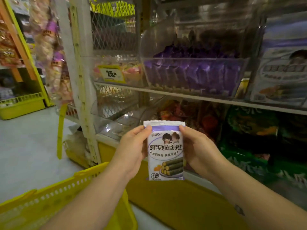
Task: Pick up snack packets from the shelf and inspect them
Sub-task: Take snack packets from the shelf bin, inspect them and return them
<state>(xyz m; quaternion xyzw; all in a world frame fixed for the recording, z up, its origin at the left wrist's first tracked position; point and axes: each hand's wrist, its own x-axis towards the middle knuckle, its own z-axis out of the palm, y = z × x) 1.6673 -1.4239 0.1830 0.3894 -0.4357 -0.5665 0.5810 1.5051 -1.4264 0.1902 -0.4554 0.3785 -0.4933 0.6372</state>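
White-purple snack packet (165, 151) upright at frame 6 o'clock, front facing camera. Left hand (132, 146) pinches 9 o'clock edge, right hand (197, 146) 3 o'clock edge. Step: inspection. Next likely flip to back.

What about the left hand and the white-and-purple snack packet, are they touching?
Touching. The head view shows the left hand pinching the snack packet by its left edge, thumb on its front.
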